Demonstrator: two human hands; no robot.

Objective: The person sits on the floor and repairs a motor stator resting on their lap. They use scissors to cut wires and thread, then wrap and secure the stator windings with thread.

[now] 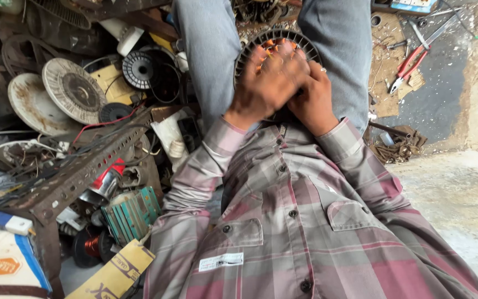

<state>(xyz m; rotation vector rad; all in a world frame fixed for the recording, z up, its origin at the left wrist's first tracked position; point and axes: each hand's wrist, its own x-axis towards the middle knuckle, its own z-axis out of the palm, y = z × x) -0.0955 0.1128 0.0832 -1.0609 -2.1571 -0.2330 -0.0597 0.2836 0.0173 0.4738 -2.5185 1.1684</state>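
Grey-trousered lap carries a round black motor stator (276,41) with copper windings, lying between the knees. The left hand (266,83), blurred, grasps its near rim; the right hand (313,97) clasps it just beside. A yellow carton (118,271) lies bottom left.

A seated worker in a plaid shirt, sleeves buttoned at the wrists, brings both forearms together over the lap, between knees clad in blue jeans. The left hand (269,77), blurred, lies uppermost with fingers spread and curled forward. The right hand (313,97) tucks just beside and partly beneath it, fingers bent, the two hands touching.
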